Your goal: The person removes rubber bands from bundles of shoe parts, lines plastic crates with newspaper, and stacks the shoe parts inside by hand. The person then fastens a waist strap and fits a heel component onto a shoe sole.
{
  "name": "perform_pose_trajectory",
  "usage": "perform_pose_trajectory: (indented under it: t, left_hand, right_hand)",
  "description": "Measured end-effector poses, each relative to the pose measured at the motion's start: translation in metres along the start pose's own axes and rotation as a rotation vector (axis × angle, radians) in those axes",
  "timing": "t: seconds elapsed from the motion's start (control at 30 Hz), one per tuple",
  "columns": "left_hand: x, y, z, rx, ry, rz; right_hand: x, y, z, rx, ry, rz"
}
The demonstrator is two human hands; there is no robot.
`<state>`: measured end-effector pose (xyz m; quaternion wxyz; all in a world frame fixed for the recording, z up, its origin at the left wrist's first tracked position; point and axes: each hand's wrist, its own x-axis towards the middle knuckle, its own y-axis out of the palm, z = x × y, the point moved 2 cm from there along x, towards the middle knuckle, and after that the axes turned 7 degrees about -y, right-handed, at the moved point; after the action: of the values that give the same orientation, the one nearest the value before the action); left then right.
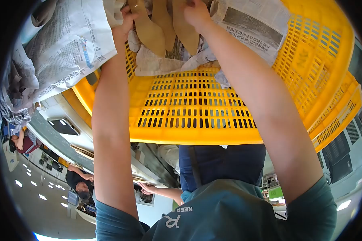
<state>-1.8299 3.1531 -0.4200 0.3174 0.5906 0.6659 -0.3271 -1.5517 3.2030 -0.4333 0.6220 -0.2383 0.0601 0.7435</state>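
Observation:
Three tan, pointed shoe soles (184, 30) lie side by side at the top of the view, over crumpled newspaper (159, 65) inside a yellow plastic basket (197, 135). My left hand (127, 19) is closed at the edge of the leftmost sole (149, 34). On the other side, my right hand (197, 15) has its fingers curled round the edge of the rightmost sole. The top frame edge cuts off the far ends of the soles and part of my fingers.
Large newspaper sheets (74, 48) hang over the basket's left side, and another sheet (255, 28) lines its right. A second yellow basket (340, 114) sits beneath. A dark phone-like object (63, 125) lies on the left surface. Other people (79, 178) are nearby, including a co-worker's hand (148, 188).

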Motion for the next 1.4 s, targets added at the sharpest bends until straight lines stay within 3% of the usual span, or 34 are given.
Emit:
perform_pose_trajectory:
  t: [0.03,0.23,0.27,0.37,0.57,0.63,0.73,0.8,0.87,0.9,0.93,0.97,1.0,1.03,1.07,1.13,1.2,1.27,1.3,1.37,1.4]
  left_hand:
    - [0.000,-0.003,-0.003,-0.055,0.045,-0.014]
    - [0.000,0.014,-0.052,1.043,0.600,-0.577]
    - [-0.002,0.020,-0.054,1.231,0.685,-0.668]
    - [0.019,0.020,-0.029,0.740,0.498,-0.519]
    - [0.043,0.014,-0.032,0.785,0.210,-0.267]
    - [0.034,0.016,-0.032,0.777,0.287,-0.471]
    - [-0.001,0.031,-0.037,0.851,0.378,-0.573]
    - [-0.038,0.050,-0.041,0.880,0.411,-0.560]
    - [-0.095,0.072,-0.053,0.875,0.422,-0.511]
    - [-0.130,0.083,-0.061,0.849,0.416,-0.473]
    - [-0.168,0.093,-0.070,0.802,0.408,-0.431]
    - [-0.209,0.101,-0.077,0.720,0.404,-0.389]
    - [-0.250,0.105,-0.082,0.602,0.425,-0.360]
    - [-0.291,0.109,-0.086,0.480,0.455,-0.341]
    - [-0.330,0.110,-0.079,0.189,0.709,-0.340]
    - [-0.422,0.104,-0.077,0.007,0.651,-0.363]
    - [-0.495,0.078,-0.051,-0.001,0.561,-0.418]
    - [-0.554,0.056,-0.017,-0.398,0.334,-0.768]
    - [-0.573,0.040,0.005,-0.442,0.357,-1.026]
    - [-0.596,-0.007,0.045,-0.254,0.105,-1.434]
    - [-0.601,-0.029,0.073,-0.221,0.033,-1.433]
  right_hand:
    - [-0.001,0.001,-0.006,-0.039,-0.005,-0.044]
    - [-0.003,0.010,0.020,0.458,0.117,-0.002]
    - [-0.004,0.010,0.023,0.370,0.112,0.001]
    - [-0.005,0.014,0.025,0.189,0.108,0.009]
    - [0.007,0.014,0.011,0.164,0.152,0.068]
    - [0.006,0.009,0.013,0.209,0.179,0.164]
    - [-0.001,0.002,0.002,-0.349,-0.017,0.057]
    - [-0.016,-0.013,0.016,-0.350,-0.012,0.148]
    - [-0.028,-0.027,0.038,-0.513,-0.006,0.088]
    - [0.001,-0.028,-0.003,-0.709,-0.223,0.053]
    - [-0.030,-0.036,0.048,-0.661,-0.199,0.123]
    - [-0.042,-0.041,0.056,-0.372,-0.218,0.128]
    - [-0.074,-0.044,0.094,-0.055,-0.079,0.214]
    - [-0.096,-0.046,0.114,0.009,-0.120,0.271]
    - [-0.115,-0.048,0.132,0.069,-0.160,0.320]
    - [-0.177,-0.038,0.196,0.000,-0.169,0.488]
    - [-0.239,-0.012,0.239,0.069,-0.115,0.725]
    - [-0.292,0.022,0.267,0.046,-0.130,0.929]
    - [-0.313,0.046,0.275,0.013,-0.244,0.996]
    - [-0.351,0.100,0.298,-0.055,-0.449,1.064]
    - [-0.364,0.127,0.297,-0.134,-0.582,1.069]
